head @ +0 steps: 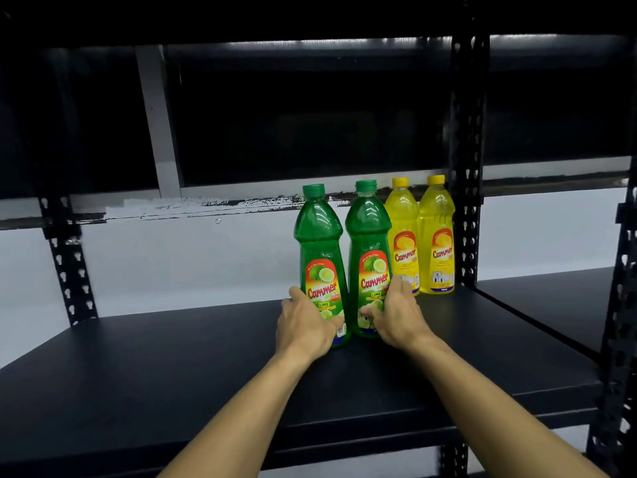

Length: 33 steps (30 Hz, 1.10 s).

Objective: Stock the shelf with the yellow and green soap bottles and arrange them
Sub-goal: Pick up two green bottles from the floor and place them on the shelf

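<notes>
Left hand (pixel 305 326) wraps the lower left side of the left green bottle (pixel 319 243), fingers curled round the base, thumb up along the label edge. Holding it. Right hand (pixel 396 319) does the same on the right green bottle (pixel 367 236): palm on its lower right side, index finger pointing up by the label, other fingers across the front bottom. Both forearms bare, reaching in over the shelf's front edge.

The two green bottles stand upright, touching side by side, roughly mid-depth on the black shelf board (pixel 172 367), right of its centre. Green screw caps, green liquid. Labels red/orange with a lime picture, brand "Cammer", "LIME" below it, a small "New" tag on the left one. Finer print not readable.

Behind them to the right, two yellow bottles, left yellow bottle (pixel 403 229) and right yellow bottle (pixel 436 229), upright, just beside each other at the back right corner of the board, against the perforated black upright post (pixel 465 167). Yellow caps, same "Cammer" label; the line under the brand is too small to read. Right green bottle partly covers the left yellow one from here.

Rest of the board bare. White wall (pixel 189 263) behind, dark upper shelf (pixel 310 15) overhead, another shelf bay (pixel 551 298) to the right of the post.
</notes>
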Each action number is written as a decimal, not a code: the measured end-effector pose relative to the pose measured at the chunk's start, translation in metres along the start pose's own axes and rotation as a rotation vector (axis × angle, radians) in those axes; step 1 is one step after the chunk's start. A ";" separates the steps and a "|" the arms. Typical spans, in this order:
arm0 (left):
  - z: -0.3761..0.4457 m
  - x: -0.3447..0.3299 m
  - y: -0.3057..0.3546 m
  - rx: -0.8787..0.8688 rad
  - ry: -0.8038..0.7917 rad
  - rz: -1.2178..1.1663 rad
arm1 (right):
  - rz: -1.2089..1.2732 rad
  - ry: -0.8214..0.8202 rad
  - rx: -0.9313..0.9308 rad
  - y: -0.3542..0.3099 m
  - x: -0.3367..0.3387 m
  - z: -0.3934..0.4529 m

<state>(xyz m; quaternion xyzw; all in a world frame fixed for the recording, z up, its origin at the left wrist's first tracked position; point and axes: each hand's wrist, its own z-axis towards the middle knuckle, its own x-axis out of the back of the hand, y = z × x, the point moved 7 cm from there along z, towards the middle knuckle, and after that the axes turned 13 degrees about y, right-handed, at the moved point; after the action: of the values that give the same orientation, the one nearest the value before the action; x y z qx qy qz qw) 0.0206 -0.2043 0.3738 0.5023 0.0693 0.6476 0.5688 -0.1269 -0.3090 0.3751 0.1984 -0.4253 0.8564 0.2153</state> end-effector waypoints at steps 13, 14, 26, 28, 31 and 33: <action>0.064 -0.065 0.009 -0.004 -0.009 0.075 | -0.239 -0.039 -0.039 0.009 -0.045 0.071; 0.067 -0.068 0.009 -0.001 -0.007 0.073 | -0.262 -0.032 -0.029 0.009 -0.047 0.073; 0.095 -0.091 0.007 0.003 -0.005 0.050 | -0.233 0.060 0.029 0.014 -0.068 0.095; 0.098 -0.093 0.007 -0.002 0.000 0.053 | -0.231 0.088 0.045 0.013 -0.070 0.098; 0.101 -0.096 0.006 -0.011 -0.003 0.054 | -0.250 0.083 0.041 0.013 -0.071 0.102; 0.104 -0.098 0.006 -0.008 -0.003 0.052 | -0.256 0.083 0.035 0.013 -0.071 0.105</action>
<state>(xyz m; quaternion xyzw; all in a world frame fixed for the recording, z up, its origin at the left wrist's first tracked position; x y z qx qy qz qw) 0.0777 -0.3352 0.3718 0.5024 0.0527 0.6618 0.5539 -0.0587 -0.4159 0.3879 0.2194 -0.3723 0.8366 0.3366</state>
